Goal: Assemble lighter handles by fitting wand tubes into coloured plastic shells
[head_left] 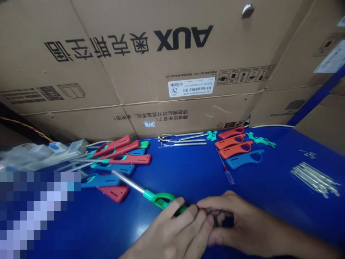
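A green-handled lighter with a long silver tube lies on the blue table, its tube pointing up and left. My left hand grips the rear of its green handle, fingers curled over it. My right hand meets the left at the handle's end, fingers closed around that end. What sits between the fingertips is hidden.
A pile of red, blue and green lighters lies at the left. Red and blue handle shells lie at the back right, with metal tubes beside them, a small screwdriver and thin rods far right. Big cardboard boxes wall the back.
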Demonstrator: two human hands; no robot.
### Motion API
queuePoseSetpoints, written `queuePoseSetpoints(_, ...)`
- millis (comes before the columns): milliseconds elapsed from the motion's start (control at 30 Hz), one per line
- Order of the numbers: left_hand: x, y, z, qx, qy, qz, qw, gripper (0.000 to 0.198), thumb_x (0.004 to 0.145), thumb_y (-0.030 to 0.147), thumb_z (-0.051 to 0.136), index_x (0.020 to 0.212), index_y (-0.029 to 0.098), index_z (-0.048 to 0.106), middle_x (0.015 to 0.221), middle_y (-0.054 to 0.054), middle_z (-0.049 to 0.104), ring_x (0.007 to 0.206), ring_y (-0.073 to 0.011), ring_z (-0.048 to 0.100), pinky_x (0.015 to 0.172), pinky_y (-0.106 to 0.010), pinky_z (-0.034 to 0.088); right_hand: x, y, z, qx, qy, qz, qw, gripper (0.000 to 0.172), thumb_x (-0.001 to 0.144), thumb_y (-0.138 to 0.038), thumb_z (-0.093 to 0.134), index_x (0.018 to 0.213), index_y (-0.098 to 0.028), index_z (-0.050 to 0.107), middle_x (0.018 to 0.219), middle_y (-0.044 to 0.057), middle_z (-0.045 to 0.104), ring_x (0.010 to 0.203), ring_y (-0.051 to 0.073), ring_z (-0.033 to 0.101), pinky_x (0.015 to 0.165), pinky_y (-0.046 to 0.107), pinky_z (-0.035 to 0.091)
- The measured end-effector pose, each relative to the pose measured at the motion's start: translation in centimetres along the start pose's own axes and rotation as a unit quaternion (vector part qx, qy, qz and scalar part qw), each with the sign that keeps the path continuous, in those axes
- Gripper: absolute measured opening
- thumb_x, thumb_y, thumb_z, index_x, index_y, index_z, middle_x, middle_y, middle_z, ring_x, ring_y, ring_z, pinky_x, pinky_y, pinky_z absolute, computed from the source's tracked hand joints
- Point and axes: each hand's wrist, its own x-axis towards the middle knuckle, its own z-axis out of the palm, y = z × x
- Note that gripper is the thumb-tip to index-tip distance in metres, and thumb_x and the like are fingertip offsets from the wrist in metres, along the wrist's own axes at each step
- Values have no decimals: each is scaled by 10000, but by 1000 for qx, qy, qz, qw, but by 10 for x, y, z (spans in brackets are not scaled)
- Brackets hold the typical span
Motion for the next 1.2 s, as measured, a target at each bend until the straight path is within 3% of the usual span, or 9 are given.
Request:
queuePoseSetpoints(233,-4,-21,-8,-20,22,-71,997,121,955,173,523,1000,176,635,1138,-65,710,1018,-193,658,890,-364,510,9,-2,-27,175,6,-19,984,278,783,-323,630,996,-146,650,664,14,631,564,126,585,540,235,490)
queuePoseSetpoints(467,-16,-48,-11,5,-23,-129,991,173,959,224,510,1066,110,583,717,-45,650,568,-183,586,505,-321,497,16,8,-68,334,90,11,938,189,766,-325,582,832,-149,607,518,-26,555,352,79,451,313,170,311)
queuePoseSetpoints(533,-14,-43,-11,2,-31,-141,990,212,966,225,480,1117,103,566,717,-47,621,585,-189,580,479,-306,487,13,5,-71,278,63,29,958,214,799,-343,520,843,-154,612,533,-7,584,369,105,490,333,201,364)
queuePoseSetpoints(633,-10,-31,-12,18,-60,-132,989,262,982,250,431,1158,102,555,797,-81,638,684,-225,627,521,-329,523,-1,-4,-64,-3,67,-29,997,286,873,-387,497,944,-170,671,755,58,698,682,204,674,584,314,533)
queuePoseSetpoints(700,-6,-23,-12,30,-73,-116,990,268,995,269,400,1131,115,571,792,-74,646,674,-224,641,520,-334,528,-10,-8,-51,-230,117,-109,960,318,859,-420,579,1059,-195,680,961,87,726,927,275,675,795,413,527)
queuePoseSetpoints(800,-2,-14,-12,34,-99,-100,989,287,1015,293,361,1074,139,596,696,-20,633,564,-188,629,453,-307,495,-17,-9,-28,-445,192,-191,854,320,783,-314,678,1073,-179,671,901,90,741,862,297,688,876,506,480)
queuePoseSetpoints(867,0,-11,-12,34,-96,-85,991,323,1025,315,333,1047,138,603,663,0,634,530,-170,629,437,-296,479,-19,-8,-17,-503,189,-209,817,250,740,-189,666,990,-166,666,793,57,732,719,242,687,799,431,508)
queuePoseSetpoints(1000,-1,-10,-11,54,-80,-53,994,337,1035,281,314,969,138,613,665,13,662,553,-161,638,516,-305,480,-23,-9,-14,-511,136,-206,823,147,709,-140,641,840,-198,614,690,-13,691,547,171,636,511,295,450)
queuePoseSetpoints(1200,-15,-8,-3,33,-36,-54,997,414,1013,101,288,732,186,579,512,100,488,442,-76,476,1072,-436,343,-32,-2,-14,-532,116,-217,810,64,775,-180,570,778,-233,534,578,-52,614,428,142,553,400,311,303)
